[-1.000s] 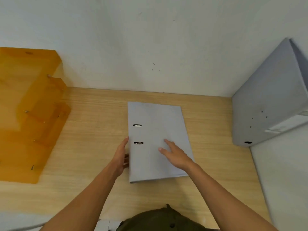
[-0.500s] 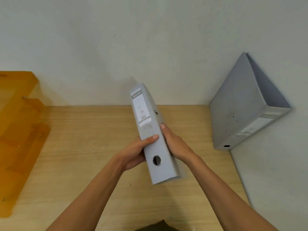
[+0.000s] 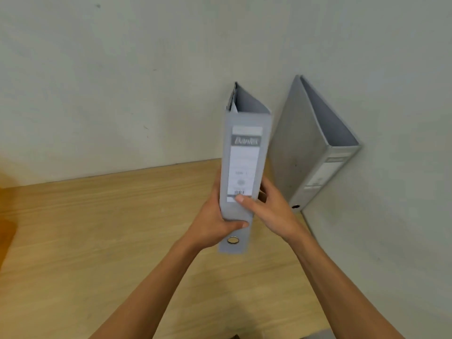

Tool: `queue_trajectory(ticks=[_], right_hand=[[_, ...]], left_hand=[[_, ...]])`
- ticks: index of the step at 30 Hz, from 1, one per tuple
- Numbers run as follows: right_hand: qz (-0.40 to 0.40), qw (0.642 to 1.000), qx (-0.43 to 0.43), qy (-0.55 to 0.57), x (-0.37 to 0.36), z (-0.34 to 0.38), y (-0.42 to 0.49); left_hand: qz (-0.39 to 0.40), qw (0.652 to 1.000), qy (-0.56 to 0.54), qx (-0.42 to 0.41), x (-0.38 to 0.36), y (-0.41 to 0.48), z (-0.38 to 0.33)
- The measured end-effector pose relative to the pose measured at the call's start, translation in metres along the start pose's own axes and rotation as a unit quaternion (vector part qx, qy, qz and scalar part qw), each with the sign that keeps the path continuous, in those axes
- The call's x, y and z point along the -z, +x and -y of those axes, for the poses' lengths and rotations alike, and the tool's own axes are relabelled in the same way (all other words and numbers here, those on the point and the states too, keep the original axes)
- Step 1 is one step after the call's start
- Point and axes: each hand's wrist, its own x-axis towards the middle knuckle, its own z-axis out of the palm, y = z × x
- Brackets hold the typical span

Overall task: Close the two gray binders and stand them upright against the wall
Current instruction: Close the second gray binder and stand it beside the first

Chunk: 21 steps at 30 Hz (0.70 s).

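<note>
Gray binder held upright, spine facing us, long axis vertical, above the wooden desk; our left hand and right hand both grip it. Second binder stands just right, in the wall corner.

Pale wall (lightly scuffed) meets a light wooden desk.

Wooden desk set in a pale corner

A light wood-grain desk top is bounded at the back by a pale, faintly marked wall and at the right by a plain side panel. An orange blur is cut off by the left edge.
</note>
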Motion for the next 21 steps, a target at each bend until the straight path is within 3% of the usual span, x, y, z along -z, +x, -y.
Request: queue_trajectory(ticks=[7,11,21], right_hand=[[-0.02,0.998,-0.045,-0.028,0.028,-0.05,-0.022],[-0.041,0.996,-0.073,-0.012,0.042,-0.071,-0.032],[-0.233,0.961,-0.145,-0.04,0.065,-0.079,-0.029]], left_hand=[[0.015,0.997,0.024,0.071,-0.037,0.013,0.049],[0.076,0.991,0.037,0.103,-0.052,0.028,0.056],[0.076,0.991,0.054,0.097,-0.087,0.077,0.034]])
